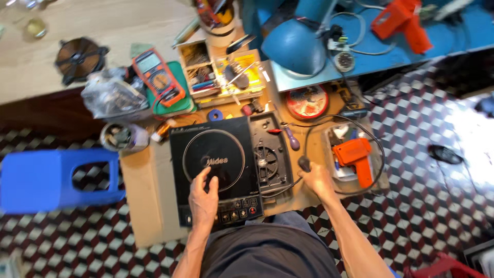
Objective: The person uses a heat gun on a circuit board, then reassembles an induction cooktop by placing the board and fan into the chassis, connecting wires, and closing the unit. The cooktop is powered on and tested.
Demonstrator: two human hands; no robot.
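Cardboard (144, 206) over checkered floor bears a black induction cooker (216, 170). Left hand (204, 198) lies spread flat on its glass; right hand (317, 177) grips a black cable (309, 135) at 3 o'clock. Blue stool (46, 180) blocks 9 o'clock; tool clutter crowds 12.

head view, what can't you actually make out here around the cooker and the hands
- Right hand: fingers curl over the black cable, grip unclear.
- Left hand covers part of the black glass top.
- Open cooker base: parts too small.
- Parts tray: contents too small.
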